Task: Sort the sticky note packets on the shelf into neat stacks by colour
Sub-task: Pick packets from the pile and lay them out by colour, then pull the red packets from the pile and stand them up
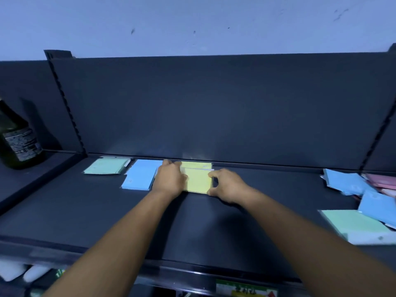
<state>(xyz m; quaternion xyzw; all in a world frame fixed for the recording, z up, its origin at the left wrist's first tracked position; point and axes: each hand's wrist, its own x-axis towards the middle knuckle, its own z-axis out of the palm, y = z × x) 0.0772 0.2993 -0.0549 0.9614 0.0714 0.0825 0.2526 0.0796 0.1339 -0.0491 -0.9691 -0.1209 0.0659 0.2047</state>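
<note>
Both hands bracket the yellow stack (198,179) at the back of the shelf (107,211), near the rear panel (214,103). The left hand (170,179) presses against the stack's left side with fingers reaching toward the back edge; how far they curl I cannot tell. The right hand (225,184) sits at the right side, thumb and fingers curved around the near right corner, pinching it. The top yellow packet looks shifted forward of the one beneath, so the job in hand seems to be squaring the stack.

Just left of the left hand lies the blue stack (140,174), and further left the green stack (107,166). The unsorted pile (360,200) of blue, green and pink packets lies well apart at the shelf's right end, on the right hand's side, so that hand is the nearer one to fetch from it. Bare shelf lies between the yellow stack and the pile, leaving room to slide packets across.
</note>
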